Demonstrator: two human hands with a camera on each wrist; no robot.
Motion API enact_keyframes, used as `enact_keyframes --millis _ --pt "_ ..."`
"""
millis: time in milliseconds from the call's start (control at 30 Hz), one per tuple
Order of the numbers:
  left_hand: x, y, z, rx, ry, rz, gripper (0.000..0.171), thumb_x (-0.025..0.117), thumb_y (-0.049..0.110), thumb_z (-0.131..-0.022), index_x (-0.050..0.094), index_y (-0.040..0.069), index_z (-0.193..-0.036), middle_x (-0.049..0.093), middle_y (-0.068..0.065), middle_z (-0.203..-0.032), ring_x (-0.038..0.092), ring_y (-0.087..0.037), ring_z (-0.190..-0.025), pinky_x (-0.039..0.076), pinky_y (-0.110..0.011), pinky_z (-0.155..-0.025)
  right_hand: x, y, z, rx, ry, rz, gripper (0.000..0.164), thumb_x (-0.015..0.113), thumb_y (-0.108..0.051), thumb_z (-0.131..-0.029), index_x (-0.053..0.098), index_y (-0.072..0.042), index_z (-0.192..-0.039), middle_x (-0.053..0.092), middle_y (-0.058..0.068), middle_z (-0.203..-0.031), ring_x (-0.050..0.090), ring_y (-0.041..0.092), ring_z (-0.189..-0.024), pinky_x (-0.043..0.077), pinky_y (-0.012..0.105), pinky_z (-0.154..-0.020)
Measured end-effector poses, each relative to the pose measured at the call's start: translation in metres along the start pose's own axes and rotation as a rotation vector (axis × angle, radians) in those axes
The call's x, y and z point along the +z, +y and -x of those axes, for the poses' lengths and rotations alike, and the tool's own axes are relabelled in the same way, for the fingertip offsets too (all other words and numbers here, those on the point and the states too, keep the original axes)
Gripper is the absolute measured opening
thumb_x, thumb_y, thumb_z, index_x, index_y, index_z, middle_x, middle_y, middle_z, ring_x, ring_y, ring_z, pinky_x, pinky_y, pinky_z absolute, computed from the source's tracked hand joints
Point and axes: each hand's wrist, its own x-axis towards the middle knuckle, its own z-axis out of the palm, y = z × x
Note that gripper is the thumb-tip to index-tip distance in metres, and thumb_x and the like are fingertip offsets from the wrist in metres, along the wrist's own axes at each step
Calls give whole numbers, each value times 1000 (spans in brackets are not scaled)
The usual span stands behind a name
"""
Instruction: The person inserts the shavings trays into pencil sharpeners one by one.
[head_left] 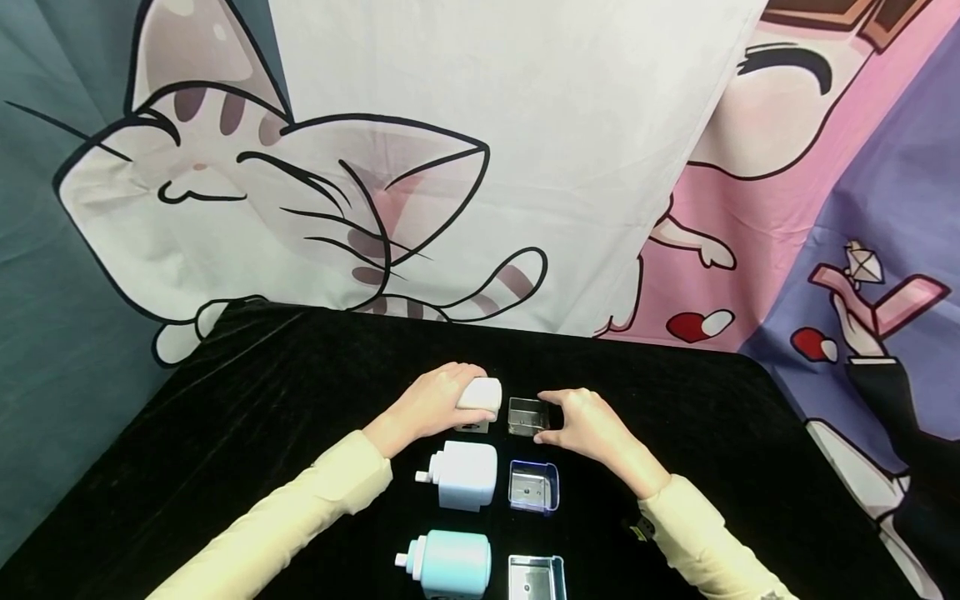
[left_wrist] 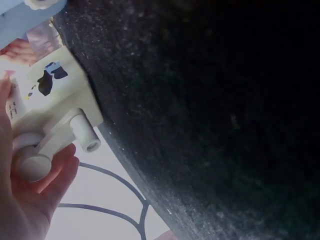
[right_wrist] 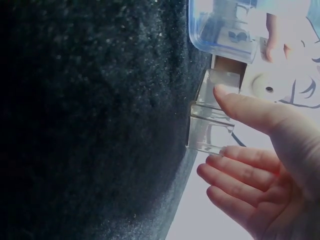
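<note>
Black cloth [head_left: 225, 417]; left grip [head_left: 438, 400] holds white sharpener [head_left: 480, 393], print [left_wrist: 14, 101] illegible; right grip [head_left: 590, 423] pinches tray [head_left: 527, 418].

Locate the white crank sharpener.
Near the centre of the head view, the white crank sharpener sits in the left hand's grip, beyond the pale-blue sharpener and left of the farthest clear tray.

My left grip [head_left: 442, 400] covers part of the white crank-handled device [head_left: 480, 393]; the lettering [left_wrist: 13, 105] beside its fingers is too small for me to read. Below my right grip [head_left: 592, 423], the head view's bottom edge cuts off the lowest clear tray [head_left: 536, 577].
</note>
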Motion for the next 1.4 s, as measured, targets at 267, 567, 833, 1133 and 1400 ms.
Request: enact_keyframes --millis 267,567,833,1133,1400 --pt "3 -2 -2 40 17 4 54 62 56 -76 55 15 -111 60 2 -94 49 -8 -77 48 -27 -66 2 1 -1 -24 8 -19 56 80 -35 -62 64 -6 -107 67 5 -93 49 8 -63 46 29 -60" --pt "3 -2 -2 44 34 3 54 62 55 -77 56 14 -111 61 1 -96 50 -7 -77 48 -26 -65 5 3 -3 -86 53 -19 40 79 -30 -64 65 -11 -96 64 -1 -79 49 8 -61 45 27 -56" --pt "3 -3 -1 39 35 1 53 63 54 -77 56 13 -110 61 1 -95 50 -8 -77 49 -27 -65 6 3 -4 -82 48 -28 33 78 -28 -65 65 -14 -92 67 -1 -80 49 7 -59 43 24 -54" --pt "4 -3 -2 59 43 -5 52 63 53 -78 56 12 -110 61 0 -94 50 -8 -76 48 -27 -65 7 3 -4 -71 35 -74 32 77 -25 -65 65 -13 -92 68 0 -80 57 6 -68 47 27 -59" --pt "4 -2 -2 78 58 -10 52 63 52 -78 55 11 -109 61 -1 -94 50 -9 -76 49 -27 -65 6 3 -4 -77 34 -99 33 78 -24 -65 65 -11 -92 69 1 -81 61 7 -74 50 29 -62"
